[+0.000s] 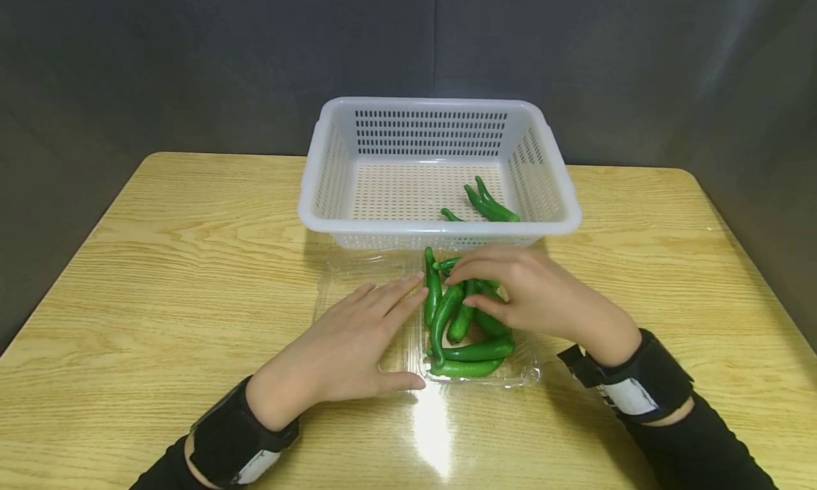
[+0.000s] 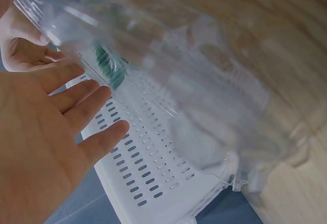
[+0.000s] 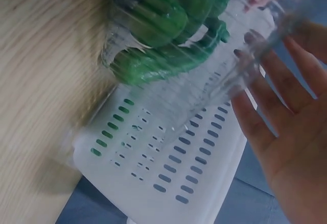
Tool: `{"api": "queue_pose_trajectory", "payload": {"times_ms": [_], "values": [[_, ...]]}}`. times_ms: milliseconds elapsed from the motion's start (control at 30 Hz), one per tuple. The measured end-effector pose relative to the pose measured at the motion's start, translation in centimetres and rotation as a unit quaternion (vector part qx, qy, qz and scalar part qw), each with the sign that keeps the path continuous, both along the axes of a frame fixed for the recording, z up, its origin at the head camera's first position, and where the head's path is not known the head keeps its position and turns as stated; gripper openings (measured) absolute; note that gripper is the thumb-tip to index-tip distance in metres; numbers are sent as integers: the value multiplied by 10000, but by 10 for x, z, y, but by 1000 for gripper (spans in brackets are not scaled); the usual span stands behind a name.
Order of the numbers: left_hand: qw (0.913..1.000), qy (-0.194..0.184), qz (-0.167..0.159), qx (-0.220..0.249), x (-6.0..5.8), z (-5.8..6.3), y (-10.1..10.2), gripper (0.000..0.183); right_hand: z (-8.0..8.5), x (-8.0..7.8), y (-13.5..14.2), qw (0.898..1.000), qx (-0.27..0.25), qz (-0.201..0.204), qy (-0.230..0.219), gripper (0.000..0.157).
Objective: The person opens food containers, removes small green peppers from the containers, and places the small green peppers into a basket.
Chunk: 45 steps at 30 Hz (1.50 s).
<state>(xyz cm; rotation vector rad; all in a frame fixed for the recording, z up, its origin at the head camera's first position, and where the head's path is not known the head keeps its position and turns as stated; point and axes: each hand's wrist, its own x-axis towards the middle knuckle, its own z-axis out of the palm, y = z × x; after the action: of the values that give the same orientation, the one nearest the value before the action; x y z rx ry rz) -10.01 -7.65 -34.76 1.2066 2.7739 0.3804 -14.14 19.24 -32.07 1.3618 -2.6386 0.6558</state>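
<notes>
Several green chili peppers (image 1: 447, 320) lie in the right half of an open clear plastic clamshell box (image 1: 530, 373). My left hand (image 1: 345, 348) is spread above the box's left half, the lid side (image 1: 370, 264), its fingertips near the peppers' left edge. Over the upper right of the peppers, my right hand (image 1: 530, 291) hovers with fingers bent and thumb apart; whether it touches a pepper is hidden. In the left wrist view, extended fingers of the left hand (image 2: 66, 117) are beside the clear plastic. The right wrist view has the right hand (image 3: 291, 112) with fingers loosely extended by the box wall.
Directly behind the box stands a white perforated basket (image 1: 440, 227). A few green peppers (image 1: 491, 205) lie at its front right. Both stand on a wood-grain table (image 1: 159, 284), with a dark grey partition (image 1: 255, 64) behind.
</notes>
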Motion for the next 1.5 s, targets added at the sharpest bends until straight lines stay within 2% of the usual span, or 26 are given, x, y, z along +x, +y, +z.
{"api": "queue_pose_trajectory", "payload": {"times_ms": [433,833,1133,1500], "values": [[9998,-155,91,125,0,-1,1,108,-12,0,-9,9991,394,127,-89,32],[9999,27,37,122,0,-1,0,105,-17,1,-15,9965,757,270,-239,35],[10000,36,37,30,0,-1,0,104,-22,2,-17,9964,701,448,-158,36],[9999,90,24,103,0,-2,0,104,-25,3,-19,9963,766,371,-122,31]]}}
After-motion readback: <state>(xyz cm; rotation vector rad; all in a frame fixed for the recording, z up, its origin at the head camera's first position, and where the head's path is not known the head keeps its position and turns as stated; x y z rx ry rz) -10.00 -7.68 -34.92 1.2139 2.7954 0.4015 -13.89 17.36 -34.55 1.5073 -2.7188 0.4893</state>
